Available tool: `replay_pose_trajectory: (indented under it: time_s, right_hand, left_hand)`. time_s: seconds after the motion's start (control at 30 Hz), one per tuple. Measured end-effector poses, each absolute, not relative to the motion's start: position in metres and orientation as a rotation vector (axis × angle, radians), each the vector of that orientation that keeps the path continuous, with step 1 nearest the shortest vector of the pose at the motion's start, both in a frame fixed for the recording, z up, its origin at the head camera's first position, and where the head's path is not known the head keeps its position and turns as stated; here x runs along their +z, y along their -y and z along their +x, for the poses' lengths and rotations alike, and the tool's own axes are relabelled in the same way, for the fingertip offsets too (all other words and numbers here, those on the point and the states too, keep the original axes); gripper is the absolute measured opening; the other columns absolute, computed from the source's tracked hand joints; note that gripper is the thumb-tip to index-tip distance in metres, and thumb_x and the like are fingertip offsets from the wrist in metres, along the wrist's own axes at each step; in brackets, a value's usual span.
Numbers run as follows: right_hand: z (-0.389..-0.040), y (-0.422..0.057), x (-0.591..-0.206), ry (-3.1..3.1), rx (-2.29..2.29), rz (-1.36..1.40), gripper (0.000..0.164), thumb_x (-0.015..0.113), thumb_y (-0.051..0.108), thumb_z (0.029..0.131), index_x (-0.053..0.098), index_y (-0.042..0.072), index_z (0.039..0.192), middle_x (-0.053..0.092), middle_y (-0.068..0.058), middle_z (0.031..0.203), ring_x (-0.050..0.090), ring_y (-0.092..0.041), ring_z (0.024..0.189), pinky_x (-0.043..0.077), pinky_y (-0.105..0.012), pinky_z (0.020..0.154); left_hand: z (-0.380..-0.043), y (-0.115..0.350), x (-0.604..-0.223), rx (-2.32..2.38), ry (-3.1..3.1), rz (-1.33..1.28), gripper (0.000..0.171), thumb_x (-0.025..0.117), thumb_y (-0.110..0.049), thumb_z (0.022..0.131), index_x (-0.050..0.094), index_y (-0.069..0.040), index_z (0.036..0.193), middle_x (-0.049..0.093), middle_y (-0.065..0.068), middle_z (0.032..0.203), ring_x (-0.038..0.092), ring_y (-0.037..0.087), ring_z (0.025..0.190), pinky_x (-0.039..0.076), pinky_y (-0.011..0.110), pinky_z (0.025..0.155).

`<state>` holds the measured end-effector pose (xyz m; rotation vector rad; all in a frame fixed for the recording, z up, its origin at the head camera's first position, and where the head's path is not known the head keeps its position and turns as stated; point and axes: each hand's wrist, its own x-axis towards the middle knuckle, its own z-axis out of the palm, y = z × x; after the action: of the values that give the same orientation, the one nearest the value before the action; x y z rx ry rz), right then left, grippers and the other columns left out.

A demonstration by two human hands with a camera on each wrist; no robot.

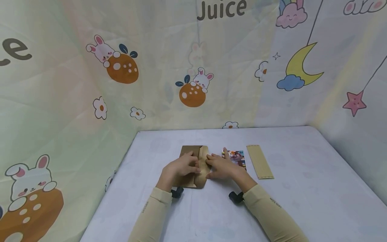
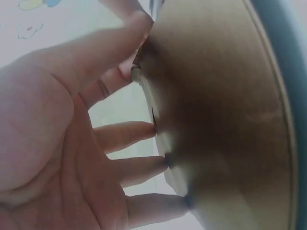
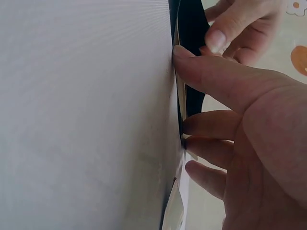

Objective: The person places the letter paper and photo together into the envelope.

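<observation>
A brown kraft-paper envelope (image 1: pixel 189 150) lies flat near the middle of the table, with a lighter flap (image 1: pixel 204 153) along its right side. My left hand (image 1: pixel 181 167) rests on it, fingertips at the flap's inner edge; the left wrist view shows its fingers (image 2: pixel 127 134) fairly straight, touching the paper. From the other side, my right hand (image 1: pixel 223 167) presses the flap's outer edge with thumb and fingertips. One right finger reaches over a colourful picture card (image 1: pixel 240 156), partly hidden by that hand. In the right wrist view, the right fingers (image 3: pixel 213 125) are extended against the paper edge.
A narrow kraft-paper strip (image 1: pixel 260 162) lies right of the picture card. The white-covered table (image 1: pixel 302 201) ends at a fabric backdrop (image 1: pixel 163 84) printed with rabbits and flowers, which rises behind it and at both sides.
</observation>
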<state>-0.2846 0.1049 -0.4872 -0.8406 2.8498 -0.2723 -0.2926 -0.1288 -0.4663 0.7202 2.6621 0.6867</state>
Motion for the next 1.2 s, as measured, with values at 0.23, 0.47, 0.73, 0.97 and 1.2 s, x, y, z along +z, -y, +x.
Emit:
replay_pose_trajectory:
  time_s: [0.23,0.47,0.73,0.97,1.2]
  right_hand:
    - [-0.285,-0.105,-0.487,-2.864,-0.244,-0.845,0.078,0.072,0.061,0.091,0.055,0.016,0.151,0.041,-0.003,0.166,0.037,-0.027,0.155,-0.007,-0.071,0.121]
    - [-0.285,-0.105,-0.486,-2.883,-0.222,-0.841,0.077,0.073,0.061,0.09,0.056,0.016,0.15,0.042,-0.002,0.165,0.038,-0.027,0.154,-0.008,-0.071,0.121]
    - [-0.284,-0.105,-0.485,-2.887,-0.219,-0.854,0.067,0.067,0.055,0.096,0.057,0.016,0.149,0.043,-0.004,0.164,0.039,-0.029,0.154,-0.009,-0.072,0.12]
    - [-0.284,-0.105,-0.485,-2.927,-0.229,-0.819,0.067,0.06,0.063,0.098,0.062,0.015,0.145,0.048,-0.007,0.161,0.04,-0.033,0.153,-0.01,-0.07,0.121]
    - [-0.286,-0.107,-0.488,-2.944,-0.242,-0.793,0.067,0.063,0.061,0.097,0.062,0.013,0.144,0.049,-0.008,0.161,0.04,-0.035,0.152,-0.013,-0.07,0.121]
  left_hand:
    - [-0.294,0.125,-0.469,0.623,-2.697,0.717,0.015,0.064,-0.027,0.104,0.073,-0.022,0.114,0.05,0.015,0.149,0.043,0.047,0.144,0.041,0.06,0.112]
    - [-0.294,0.127,-0.465,0.625,-2.713,0.661,0.021,0.056,-0.026,0.106,0.075,-0.022,0.1,0.027,0.023,0.169,0.025,0.049,0.155,0.027,0.063,0.122]
    - [-0.298,0.137,-0.462,0.81,-2.612,0.679,0.018,0.063,-0.032,0.1,0.072,-0.019,0.092,0.025,0.023,0.17,0.032,0.045,0.153,0.036,0.058,0.117]
    - [-0.296,0.146,-0.459,0.862,-2.521,0.68,0.044,0.096,-0.034,0.073,0.068,-0.022,0.104,0.01,0.018,0.175,0.022,0.047,0.157,0.031,0.063,0.119]
    - [-0.296,0.144,-0.459,0.838,-2.529,0.722,0.053,0.1,-0.033,0.067,0.062,-0.022,0.102,0.009,0.022,0.174,0.025,0.049,0.155,0.034,0.062,0.117]
